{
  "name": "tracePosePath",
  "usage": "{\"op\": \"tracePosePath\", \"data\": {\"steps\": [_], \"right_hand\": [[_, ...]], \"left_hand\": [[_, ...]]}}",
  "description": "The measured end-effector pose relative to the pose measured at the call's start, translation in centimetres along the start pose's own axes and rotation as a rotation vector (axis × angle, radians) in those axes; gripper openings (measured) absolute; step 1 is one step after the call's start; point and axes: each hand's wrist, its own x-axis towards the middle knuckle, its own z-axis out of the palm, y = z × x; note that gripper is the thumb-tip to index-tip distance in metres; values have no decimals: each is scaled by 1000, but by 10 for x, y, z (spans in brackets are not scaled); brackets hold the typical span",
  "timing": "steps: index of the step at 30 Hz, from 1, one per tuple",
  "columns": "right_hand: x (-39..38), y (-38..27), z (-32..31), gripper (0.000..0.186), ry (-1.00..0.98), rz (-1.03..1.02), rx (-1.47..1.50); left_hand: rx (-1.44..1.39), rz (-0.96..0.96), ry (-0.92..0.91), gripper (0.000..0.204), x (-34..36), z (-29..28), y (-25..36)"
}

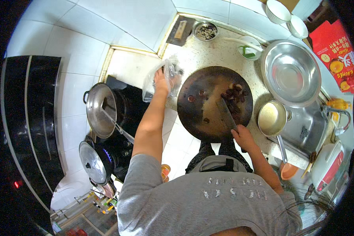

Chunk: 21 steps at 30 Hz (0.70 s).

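Observation:
My left hand (pixel 161 81) reaches to a clear plastic bag (pixel 173 75) on the counter's left part. Its fingers are bent at the bag, and the plastic partly hides them; dark contents show through. My right hand (pixel 243 137) is closed round the handle of a cleaver (pixel 227 115), whose blade rests on a round wooden cutting board (pixel 192 126). Beyond the blade lies a heap of dark red pieces (pixel 235 95), perhaps dates. A few more pieces (pixel 191 98) are scattered on the board's left side.
On the left stove sit a wok (pixel 96 103) with a ladle and a lidded pot (pixel 91 163). A small metal bowl of chopped bits (pixel 205 31) stands at the back. To the right are a large steel basin (pixel 277 82), a saucepan (pixel 272 114) and the sink (pixel 312 122).

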Motion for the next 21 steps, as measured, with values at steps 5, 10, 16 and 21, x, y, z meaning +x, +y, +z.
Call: {"op": "tracePosePath", "data": {"steps": [5, 10, 16, 21], "right_hand": [[-8, 0, 7, 28, 57, 27, -39], [-12, -12, 13, 24, 157, -100, -177], [-10, -22, 10, 23, 126, 2, -91], [-10, -20, 10, 24, 149, 46, -36]], "left_hand": [[-175, -79, -5, 98, 3, -25, 33], [28, -50, 127, 109, 12, -4, 16], [77, -100, 235, 98, 16, 10, 14], [-55, -137, 154, 89, 4, -13, 32]]}}
